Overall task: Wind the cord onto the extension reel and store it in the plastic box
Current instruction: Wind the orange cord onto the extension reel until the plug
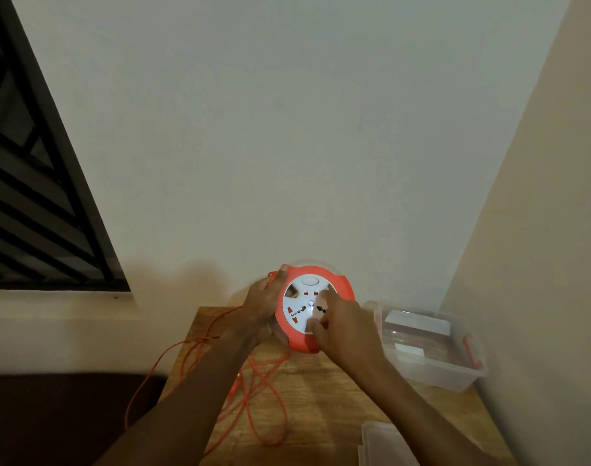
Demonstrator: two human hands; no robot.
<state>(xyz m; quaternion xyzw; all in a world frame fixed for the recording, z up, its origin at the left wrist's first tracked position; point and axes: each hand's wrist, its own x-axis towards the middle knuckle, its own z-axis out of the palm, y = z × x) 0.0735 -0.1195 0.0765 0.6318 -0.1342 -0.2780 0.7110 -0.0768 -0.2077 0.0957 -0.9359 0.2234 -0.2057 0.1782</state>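
Note:
An orange extension reel (300,341) with a white socket face is held up above the wooden table (324,398), face toward me. My left hand (262,297) grips its left rim. My right hand (342,326) rests on the white face, fingers curled at the winding part; its motion is blurred. The orange cord (253,385) lies in loose loops on the table and hangs off the left edge. A clear plastic box (455,375) stands at the right, against the wall.
A clear plastic lid (381,445) lies at the table's near right corner. White walls close in behind and to the right. A dark barred window (35,196) is at the left, above a ledge. Dark floor lies below the table's left side.

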